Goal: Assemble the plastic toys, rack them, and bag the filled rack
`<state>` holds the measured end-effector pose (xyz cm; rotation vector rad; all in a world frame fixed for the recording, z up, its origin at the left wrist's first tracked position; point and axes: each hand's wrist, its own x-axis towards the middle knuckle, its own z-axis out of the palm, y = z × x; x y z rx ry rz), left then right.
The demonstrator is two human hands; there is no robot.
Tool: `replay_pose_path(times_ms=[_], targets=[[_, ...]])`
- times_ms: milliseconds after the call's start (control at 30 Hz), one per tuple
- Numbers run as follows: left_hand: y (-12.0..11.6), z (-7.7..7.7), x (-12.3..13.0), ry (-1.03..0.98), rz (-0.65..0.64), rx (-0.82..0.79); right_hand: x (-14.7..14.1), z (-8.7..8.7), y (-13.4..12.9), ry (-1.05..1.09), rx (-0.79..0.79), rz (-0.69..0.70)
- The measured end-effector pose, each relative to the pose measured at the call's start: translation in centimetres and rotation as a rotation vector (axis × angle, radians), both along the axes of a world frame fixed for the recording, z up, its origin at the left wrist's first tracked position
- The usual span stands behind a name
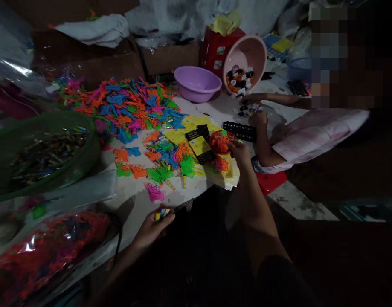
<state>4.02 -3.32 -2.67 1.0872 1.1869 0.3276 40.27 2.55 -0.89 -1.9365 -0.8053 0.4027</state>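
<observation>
Near the table's front edge my left hand point(155, 226) is closed around several short coloured tubes point(163, 213), with yellow, blue and white ends showing. My right hand point(240, 152) reaches to a small red basket point(211, 144) of orange plastic pieces point(222, 143). Its fingers are pinched together at the basket's right side; what they hold, if anything, is hidden. Left of the basket lie a black and yellow printed packet point(200, 145) and yellow printed sheets point(183, 132). Bright plastic pieces, such as a green one point(187, 165) and a pink one point(155, 192), lie between my hands.
A large heap of coloured plastic pieces point(125, 104) covers the back left. Around it stand a green basin point(83, 157), a purple basin point(197, 91) and a tilted pink tub point(261, 51). At right a co-worker's hands point(261, 119) handle small items beside a black perforated tray point(239, 130).
</observation>
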Motion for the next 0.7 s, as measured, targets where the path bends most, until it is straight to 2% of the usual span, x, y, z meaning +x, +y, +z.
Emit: replay_pose_path(times_ms=[100,233,300,367,500,700], targets=[[-0.5,-0.9,-0.3,-0.012,0.050,-0.049,0.6,-2.1,-1.1,-0.136,-0.196,-0.059],[-0.5,-2.0,-0.5,0.016,0.045,-0.082,0.3,-5.2,-3.2,-0.109,-0.501,0.030],[-0.4,-2.3,0.0,0.012,0.021,-0.072,0.1,-6.0,-3.4,-0.122,-0.566,0.055],[-0.2,-2.2,0.8,-0.014,0.007,-0.022,0.1,-6.1,-3.1,-0.084,-0.578,0.074],[-0.2,-2.1,1.3,-0.025,0.036,0.059,0.6,-5.3,-2.9,0.128,-0.602,0.103],[-0.7,-2.5,0.2,-0.007,0.102,-0.002,0.4,-4.6,-2.7,0.276,-0.498,0.103]])
